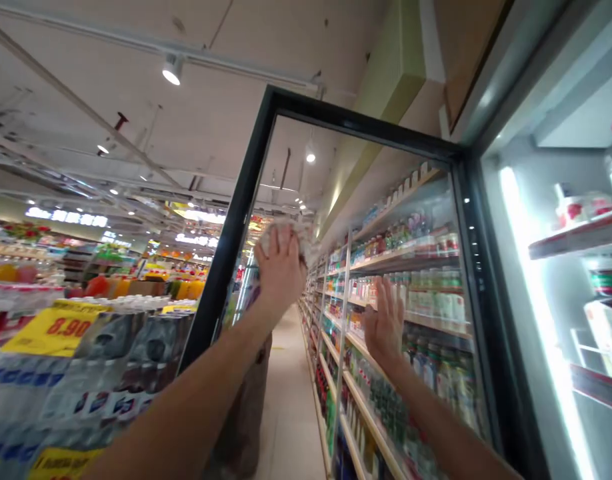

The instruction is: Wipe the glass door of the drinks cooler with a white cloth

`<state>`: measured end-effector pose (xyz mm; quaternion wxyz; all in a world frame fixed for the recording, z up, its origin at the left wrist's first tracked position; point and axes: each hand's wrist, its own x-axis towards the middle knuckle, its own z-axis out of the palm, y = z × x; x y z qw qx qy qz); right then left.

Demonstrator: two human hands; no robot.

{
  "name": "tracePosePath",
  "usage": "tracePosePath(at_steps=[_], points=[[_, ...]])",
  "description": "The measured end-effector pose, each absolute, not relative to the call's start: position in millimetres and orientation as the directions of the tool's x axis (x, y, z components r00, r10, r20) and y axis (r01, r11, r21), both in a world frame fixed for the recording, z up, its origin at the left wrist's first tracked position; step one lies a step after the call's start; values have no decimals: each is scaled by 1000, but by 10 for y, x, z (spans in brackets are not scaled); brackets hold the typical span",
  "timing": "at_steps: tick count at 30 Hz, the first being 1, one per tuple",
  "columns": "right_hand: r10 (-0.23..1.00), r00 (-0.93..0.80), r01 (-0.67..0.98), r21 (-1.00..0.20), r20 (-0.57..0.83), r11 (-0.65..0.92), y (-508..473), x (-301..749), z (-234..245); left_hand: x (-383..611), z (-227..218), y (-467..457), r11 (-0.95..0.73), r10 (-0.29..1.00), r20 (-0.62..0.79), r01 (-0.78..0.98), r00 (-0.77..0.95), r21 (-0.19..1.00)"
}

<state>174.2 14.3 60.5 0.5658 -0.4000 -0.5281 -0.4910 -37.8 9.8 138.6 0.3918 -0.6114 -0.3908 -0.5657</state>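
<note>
Here you are, at the lit white refrigerated cabinet [523, 160] on your right, its big black-framed glass door [356, 123] swung out into the aisle so the pane stands squarely before you, within reach of both arms. Through or in that glass run long pale shelves [381, 259] packed with bottles; which rows are reflections, you can't say for certain. Off to the left, shrink-wrapped clear plastic bottles [101, 377] are stacked in layers, and a bright yellow rectangular price sign [61, 327] reading 8.90 leans on them, tilted, it seems, for passing shoppers to read. Now your left hand [281, 263], up high, fingers fanned wide and straight, lies flat over the pale, crumpled cloth [307, 235]; that spread palm appears to pin it against the upper-left part of the glass, pressing rather than gripping, probably so it sits flat. And lower down, to the right, there's your right hand [386, 317], with no cloth in it, fingers up and loosely parted, palm towards the pane, perhaps to steady the door, though whether it touches the glass you can't tell from here.
</note>
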Motion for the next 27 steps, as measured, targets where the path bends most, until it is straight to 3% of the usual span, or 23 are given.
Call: tracePosePath(at_steps=[3,5,6,9,11,15,16,18,21,22,26,27], points=[[-144,-21,977,51,989,206,217,1634,833,-185,1154,97,-458,3,937,833,349,-309],[-138,-28,979,55,990,198,240,1569,897,-183,1158,126,-471,-14,911,801,412,-370],[-139,-35,980,61,990,191,241,1544,891,-237,1220,144,-462,-6,933,827,360,-322],[-138,-92,979,115,986,167,222,1511,782,-449,1468,183,-404,31,998,914,49,-32],[-149,-117,977,141,982,160,210,1515,712,-470,1519,187,-392,19,1000,920,19,-10],[-173,-94,975,126,980,184,184,1524,687,-286,1365,157,-441,-66,891,788,449,-430],[-171,-81,974,114,982,194,173,1518,694,-271,1353,147,-450,-74,861,754,503,-479],[-164,-54,972,89,985,217,151,1501,706,-308,1409,132,-457,-60,889,779,454,-429],[-165,-29,963,71,986,259,135,1484,715,-357,1537,133,-455,-32,984,874,176,-172],[-163,-21,959,66,986,275,137,1484,716,-329,1537,134,-460,-32,986,873,165,-161],[-180,15,943,46,984,328,141,1511,708,-62,1360,132,-515,-91,825,683,558,-518],[-189,17,939,49,982,339,137,1519,706,1,1340,136,-517,-113,798,651,592,-556]])
